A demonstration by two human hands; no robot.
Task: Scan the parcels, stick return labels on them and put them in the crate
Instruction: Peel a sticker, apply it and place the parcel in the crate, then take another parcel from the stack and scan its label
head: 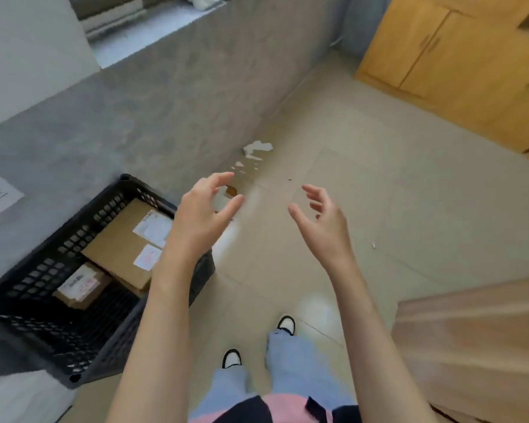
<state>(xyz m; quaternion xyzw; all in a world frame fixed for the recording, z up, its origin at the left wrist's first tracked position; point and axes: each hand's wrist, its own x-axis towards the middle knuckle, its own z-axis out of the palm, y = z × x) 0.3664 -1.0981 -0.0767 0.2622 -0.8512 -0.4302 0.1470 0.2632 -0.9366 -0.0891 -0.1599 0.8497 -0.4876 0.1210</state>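
Both hands hang empty above the floor [364, 166], the left hand [200, 213] and right hand [322, 216] each with fingers spread and curled around nothing. Two labelled parcels, a large [126, 244] and a small [81, 285], lie in the black crate [58, 248] at left.

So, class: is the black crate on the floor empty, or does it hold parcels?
It holds parcels. The black crate has two cardboard parcels in it: a larger one and a smaller one, both labelled.
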